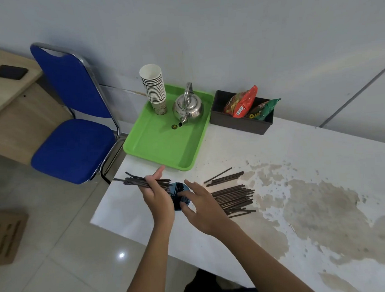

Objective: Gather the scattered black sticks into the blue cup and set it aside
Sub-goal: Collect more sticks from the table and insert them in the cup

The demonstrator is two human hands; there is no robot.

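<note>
Black sticks [144, 182] sit gripped in left hand [157, 199]; right hand [201, 208] fingers [184, 193] spread, touching blue cup [178, 196].

The blue cup [178, 196] is mostly hidden behind the two hands, so only a bit of its rim and side shows. I cannot tell how many sticks are inside it. The left hand [158, 197] covers the middle of the bundle of sticks [135, 182] it holds. The right hand [198, 204] looks a little blurry, and I cannot tell if its fingers touch the cup. Both arms are cut off at the bottom edge. The brown board [7, 236] on the floor is blurry and cut off at the left edge. The words on the snack packets [240, 104] are too small to read
</note>
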